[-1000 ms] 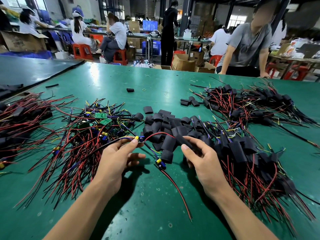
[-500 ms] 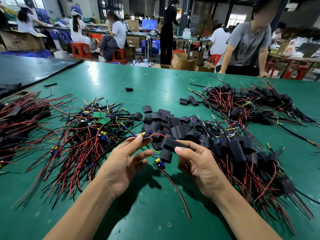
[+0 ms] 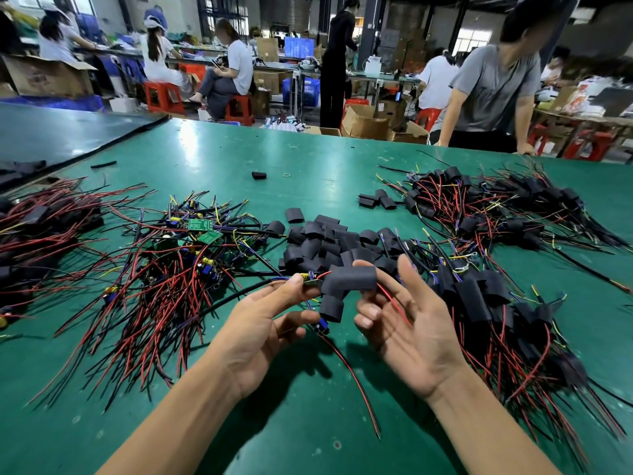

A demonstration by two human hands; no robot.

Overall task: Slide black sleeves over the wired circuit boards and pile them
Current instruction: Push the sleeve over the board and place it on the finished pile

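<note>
Green table mat (image 3: pixel 308 423): bare strip at the near edge & a wide bare patch mid-far up to the far edge; 4 wire piles crowd L & R. Pile of sleeved boards (image 3: pixel 496 303) lies just R of the hands, tangle of bare red-and-black wired boards (image 3: pixel 171 269) to the L, 1 heap of loose black tube sleeves (image 3: pixel 329 241) between. Since 0.5 s ago the right hand (image 3: pixel 411 323) has rolled palm-up; it grips 1 black sleeve (image 3: pixel 349 279), red wire prob. threaded through. Left hand (image 3: pixel 260 323) pinches the small circuit board (image 3: pixel 310 280) at the sleeve's mouth, above the mat.
</note>
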